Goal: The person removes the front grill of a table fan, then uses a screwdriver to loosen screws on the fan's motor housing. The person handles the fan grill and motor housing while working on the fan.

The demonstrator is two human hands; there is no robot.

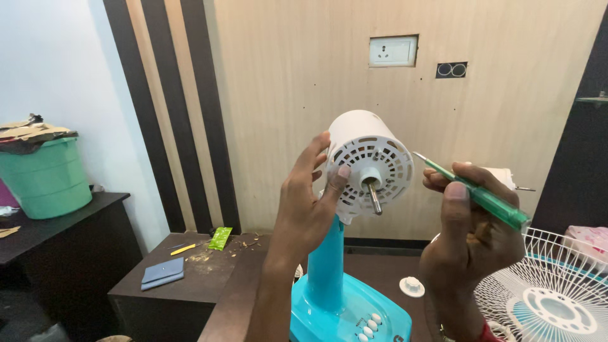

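two hands work at the white motor housing [369, 163] atop the teal fan stand [329, 272]: the left hand [304, 202] steadies it, fingers spread against its vented face, while the right hand [472, 234] pinches a green screwdriver [481, 196], tip just beside the rim. the bare shaft [375, 198] and the grille [551, 297] lying aside suggest disassembly well along. open room lies around the housing; the tabletop [234, 297] edge sits left.
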